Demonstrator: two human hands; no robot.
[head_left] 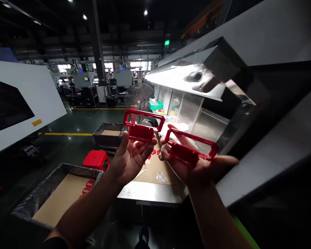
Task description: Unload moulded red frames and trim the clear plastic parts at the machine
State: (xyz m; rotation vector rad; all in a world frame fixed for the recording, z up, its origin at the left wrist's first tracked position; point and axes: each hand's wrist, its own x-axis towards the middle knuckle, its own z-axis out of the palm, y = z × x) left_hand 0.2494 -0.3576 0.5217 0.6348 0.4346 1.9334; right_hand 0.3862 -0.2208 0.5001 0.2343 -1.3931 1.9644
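Two glossy red plastic frames, each with a long opening and a solid block on its lower side, are held up side by side. My left hand grips one red frame by its lower edge, with the thumb at its left end. In my right hand lies the other red frame, tilted down to the right, with fingers behind it. The two frames are close but apart. Below and behind them, small red parts and a clear plastic piece lie on the workbench.
A lined bin with cardboard and red parts stands at the lower left, near a red stool. Another dark bin is behind. A bright lamp overhangs the bench; a green tray sits at its far end.
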